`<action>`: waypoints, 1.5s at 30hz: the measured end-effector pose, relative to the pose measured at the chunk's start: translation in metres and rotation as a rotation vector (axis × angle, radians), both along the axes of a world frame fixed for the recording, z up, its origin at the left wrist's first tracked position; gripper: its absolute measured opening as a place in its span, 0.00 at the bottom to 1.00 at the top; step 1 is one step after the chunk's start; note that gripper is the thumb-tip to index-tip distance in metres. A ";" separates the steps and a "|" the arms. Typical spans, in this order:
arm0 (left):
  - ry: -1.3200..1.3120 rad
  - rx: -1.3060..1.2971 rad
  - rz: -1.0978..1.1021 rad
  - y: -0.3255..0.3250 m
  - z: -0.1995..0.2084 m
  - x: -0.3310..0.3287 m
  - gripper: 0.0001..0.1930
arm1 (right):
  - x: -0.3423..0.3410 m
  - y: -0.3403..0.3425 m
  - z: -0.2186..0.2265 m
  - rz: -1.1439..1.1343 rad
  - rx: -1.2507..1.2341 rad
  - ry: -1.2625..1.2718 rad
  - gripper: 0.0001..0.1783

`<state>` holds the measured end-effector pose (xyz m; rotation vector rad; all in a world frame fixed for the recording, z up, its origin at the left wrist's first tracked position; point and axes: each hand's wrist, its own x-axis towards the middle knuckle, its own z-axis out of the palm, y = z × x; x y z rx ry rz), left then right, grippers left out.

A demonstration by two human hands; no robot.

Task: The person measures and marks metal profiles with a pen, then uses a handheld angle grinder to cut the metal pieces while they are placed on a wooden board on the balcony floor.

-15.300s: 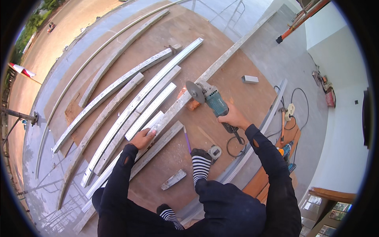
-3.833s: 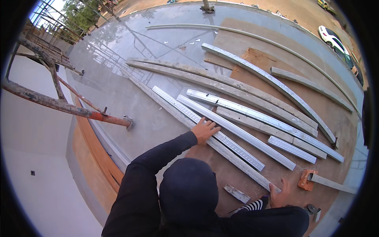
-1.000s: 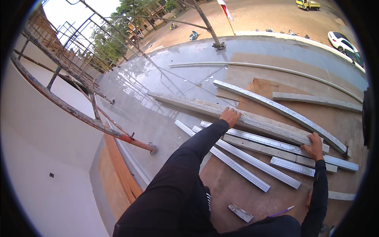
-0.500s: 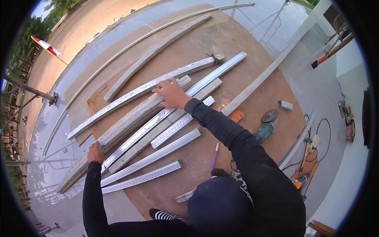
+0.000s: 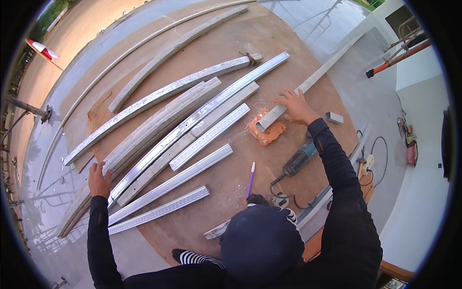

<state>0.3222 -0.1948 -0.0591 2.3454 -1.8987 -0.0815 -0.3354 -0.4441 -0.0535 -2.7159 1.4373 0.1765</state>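
Observation:
My left hand (image 5: 99, 180) has its fingers bent over the near end of a weathered grey wooden beam (image 5: 159, 126), which lies among other lengths. Over at the right, my right hand (image 5: 299, 109) is spread across a long grey rectangular tube (image 5: 327, 67), fingers on one side and thumb on the other; firm contact cannot be made out. The tube's hollow end rests on an orange-red brick piece (image 5: 263, 136). Just below that hand, a teal angle grinder (image 5: 301, 159) lies partly hidden by my right forearm.
Silvery metal channels (image 5: 171, 185) lie beside the wooden lengths on a brown board (image 5: 231, 185). A purple pen (image 5: 250, 180) is near my foot. A short metal tube piece (image 5: 334, 117), cords and a power strip (image 5: 368, 164) are at the right. A dark rounded shape (image 5: 262, 245) covers the lower middle.
My right hand has left the wooden beams and moved right to the long tube on the brick. My left hand stays at the beam's near end. The view has shifted right.

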 end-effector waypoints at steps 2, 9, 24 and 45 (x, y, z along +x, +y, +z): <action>0.063 0.030 -0.063 0.004 0.004 -0.015 0.15 | -0.008 -0.013 -0.006 0.031 0.092 0.014 0.28; 0.261 0.332 -0.125 0.113 0.005 -0.070 0.22 | 0.058 0.036 0.003 0.433 0.098 -0.191 0.25; 0.407 -0.223 0.110 0.164 -0.006 -0.134 0.28 | 0.326 0.247 -0.040 0.706 0.232 -0.644 0.31; -0.149 -0.077 0.144 0.211 -0.023 -0.089 0.27 | 0.018 0.015 0.008 0.166 0.163 0.102 0.34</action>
